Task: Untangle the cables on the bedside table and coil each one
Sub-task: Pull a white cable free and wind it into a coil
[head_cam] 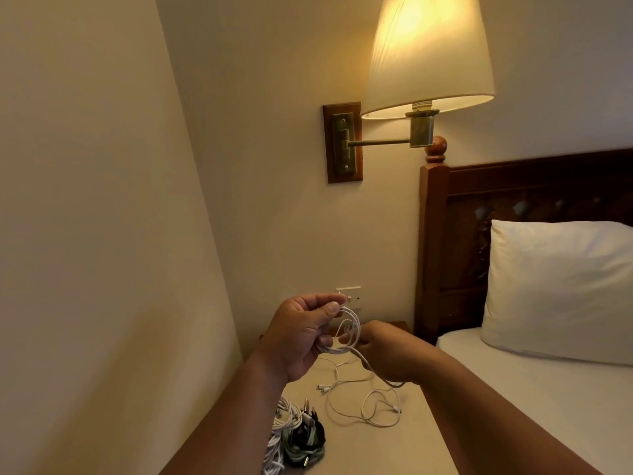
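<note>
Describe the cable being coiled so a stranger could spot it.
Below the lit wall lamp stands the bedside table. Above it, the left hand pinches a looped white cable, the right hand holding its tail. Unlike it, other cables lie on the table.

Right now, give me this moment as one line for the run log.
step: coiling | left hand: pinches white cable loops | right hand: grips same cable | bedside table: loose cables, coiled bundles

Above the desk [373, 450], the left grip [301, 334] pinches the loops of a white cable [346, 332]. The right grip [383, 351] holds the same loops (the tail trails down onto the desk). Coiled cables [294, 437] lie bunched near the left edge.
</note>
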